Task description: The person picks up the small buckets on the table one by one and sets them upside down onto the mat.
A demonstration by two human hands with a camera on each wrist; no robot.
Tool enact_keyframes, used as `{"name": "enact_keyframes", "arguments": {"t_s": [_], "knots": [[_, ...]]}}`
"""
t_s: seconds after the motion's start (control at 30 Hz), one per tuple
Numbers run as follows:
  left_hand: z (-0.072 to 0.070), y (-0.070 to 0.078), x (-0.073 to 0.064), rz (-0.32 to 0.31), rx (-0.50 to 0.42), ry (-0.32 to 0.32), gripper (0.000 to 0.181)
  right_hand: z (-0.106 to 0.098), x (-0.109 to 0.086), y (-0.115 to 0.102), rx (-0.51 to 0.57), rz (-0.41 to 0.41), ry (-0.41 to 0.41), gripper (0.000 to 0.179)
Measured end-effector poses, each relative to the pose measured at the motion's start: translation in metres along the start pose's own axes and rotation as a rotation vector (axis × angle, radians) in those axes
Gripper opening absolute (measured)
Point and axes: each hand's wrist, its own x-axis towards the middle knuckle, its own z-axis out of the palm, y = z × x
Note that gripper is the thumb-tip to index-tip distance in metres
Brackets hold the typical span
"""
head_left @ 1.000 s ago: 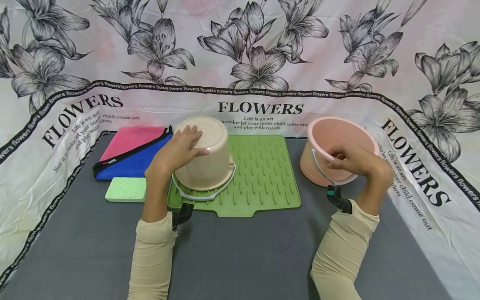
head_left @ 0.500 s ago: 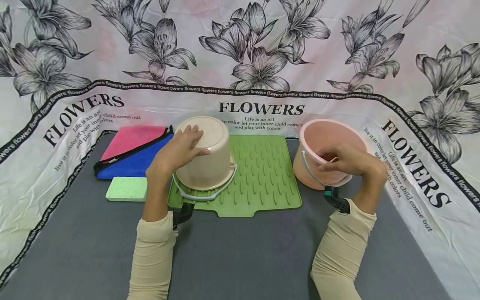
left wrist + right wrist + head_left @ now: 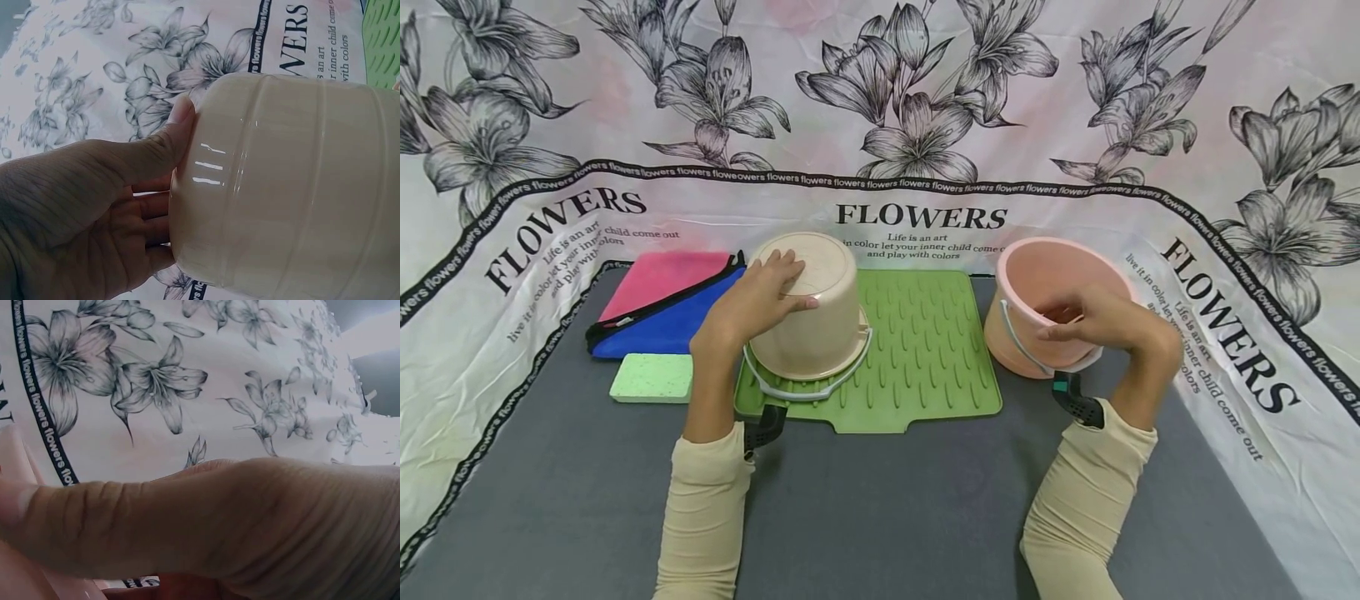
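An upturned cream bucket sits on the left part of the green ribbed mat, its grey handle lying around the rim. My left hand rests on its base, fingers stretched across the top and thumb against the side; the left wrist view shows the thumb and fingers touching the cream bucket. To the right of the mat, a peach bucket stands with its mouth up. My right hand pinches its near rim, with the thumb outside and the fingers inside, partly hidden.
A pink and blue zippered pouch lies at the back left, with a pale green sponge in front of it. The grey tabletop extends toward me. A flower-printed cloth hangs behind.
My right hand has shifted the peach bucket a little to the left, closer to the mat, during the first half second. The left hand and the cream bucket have stayed put.
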Motion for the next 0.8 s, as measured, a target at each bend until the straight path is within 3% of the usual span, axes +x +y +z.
{"name": "enact_keyframes", "arguments": {"t_s": [0.23,0.33,0.6,0.8], "knots": [[-0.001,0.001,-0.001,0.001,0.007,-0.002,0.072,0.002,0.006,0.000,-0.043,-0.026,-0.040,0.006],[-0.001,0.003,-0.002,0.004,0.031,-0.001,0.071,0.003,0.009,-0.003,-0.075,-0.042,-0.012,0.013],[-0.002,0.010,-0.004,0.070,0.080,0.035,0.065,-0.003,0.002,-0.010,-0.159,-0.044,0.176,0.024],[0.003,0.026,-0.002,0.169,0.008,0.099,0.069,-0.004,-0.009,-0.015,-0.160,-0.090,0.306,0.019]]}}
